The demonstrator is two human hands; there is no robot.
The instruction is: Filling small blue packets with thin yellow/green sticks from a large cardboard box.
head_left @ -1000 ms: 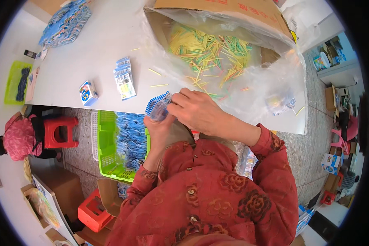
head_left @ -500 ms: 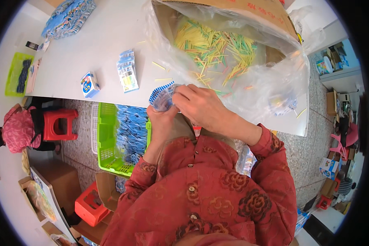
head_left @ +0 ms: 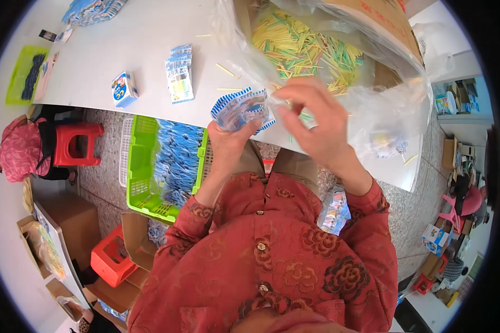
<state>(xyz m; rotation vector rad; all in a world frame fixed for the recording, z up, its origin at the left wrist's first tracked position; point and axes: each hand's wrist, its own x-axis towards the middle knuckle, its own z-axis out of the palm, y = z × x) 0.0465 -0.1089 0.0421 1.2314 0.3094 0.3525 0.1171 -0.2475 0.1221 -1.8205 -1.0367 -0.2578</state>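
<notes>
My left hand point(head_left: 230, 136) is closed on a small plastic packet point(head_left: 241, 108) with blue-and-white striped edges, holding it up at the near edge of the table. Just right of the packet is my right hand point(head_left: 316, 125), slightly blurred. Its thumb and forefinger are curved and apart, with nothing visible between them. Behind it lie many thin yellow, green and pink sticks point(head_left: 294, 44) in a clear plastic bag point(head_left: 397, 102) that lines a cardboard box point(head_left: 366, 16). Left of the packet, a stack of flat striped packets point(head_left: 179, 77) and a small printed box point(head_left: 124, 89) rest on the table.
Loose sticks point(head_left: 225, 70) lie on the white table point(head_left: 144, 33). Below its edge stands a green basket point(head_left: 141, 166) full of blue-and-white packets point(head_left: 175, 155). Red stools point(head_left: 78, 144) and open cartons point(head_left: 139, 244) are at the left, where another person point(head_left: 22, 147) sits.
My right hand has let go of the packet and moved right. The packet, still in my left hand, has shifted slightly up and right and shows more of its face. The whole view has shifted slightly.
</notes>
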